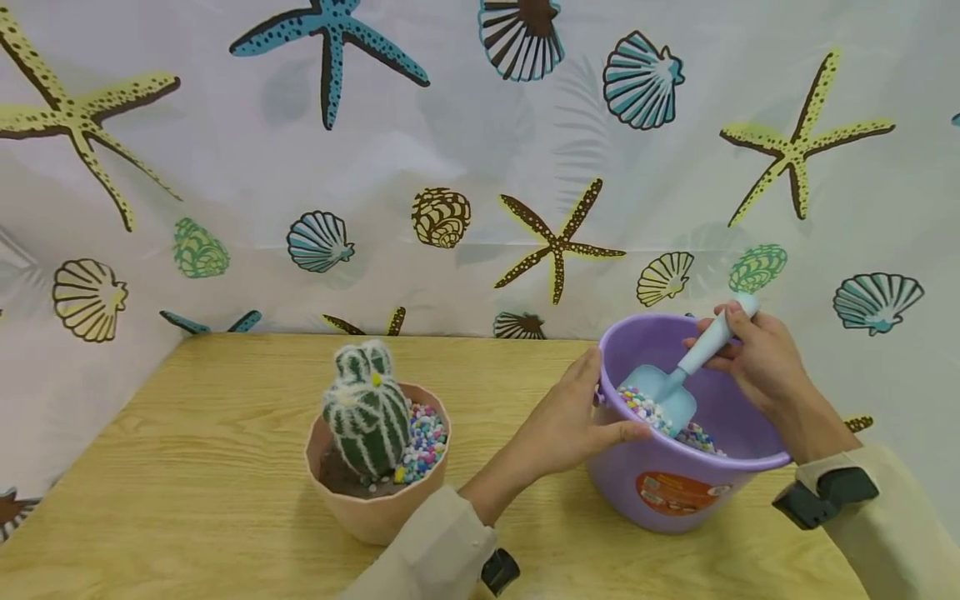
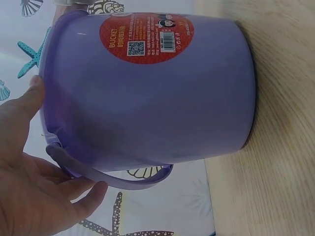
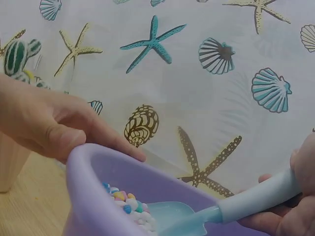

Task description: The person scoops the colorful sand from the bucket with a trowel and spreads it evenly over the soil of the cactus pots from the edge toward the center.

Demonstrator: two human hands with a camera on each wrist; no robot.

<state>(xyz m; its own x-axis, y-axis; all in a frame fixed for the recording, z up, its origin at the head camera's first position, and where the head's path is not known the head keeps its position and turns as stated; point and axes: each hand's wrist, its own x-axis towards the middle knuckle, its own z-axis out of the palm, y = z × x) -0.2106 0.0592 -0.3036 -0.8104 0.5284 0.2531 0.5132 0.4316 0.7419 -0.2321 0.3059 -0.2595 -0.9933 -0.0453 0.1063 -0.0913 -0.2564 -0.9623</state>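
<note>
Head view: A light-blue hand shovel (image 1: 703, 348) is held by its handle in the right hand (image 1: 765, 362), with the fingers grasped round the shaft near its end. The long axis is slanted: handle end high on the right, blade pointed down and left inside a purple bucket (image 1: 652, 460). From the right fingers, the blade is thus found below and to the left. Coloured pebbles (image 1: 645, 407) are seen at the blade; more are seen lower in the bucket. The left hand (image 1: 566, 421) is rested on the bucket's left rim, thumb and fingers spread, not clenched. A cactus (image 1: 372, 429) is set in a peach flowerpot (image 1: 375, 510) on the desk (image 1: 225, 433), well apart on the left; the left hand is the nearer one, placed between pot and shovel.

Left wrist view: The thumb is laid at the rim, the other fingers beside the bail (image 2: 125, 183). The shovel is not shown.

Right wrist view: The handle is gripped at the right edge, the blade being directed left toward the pebbles and the rim where the left hand is rested. Whether all these pebbles are carried on the blade cannot be told.
</note>
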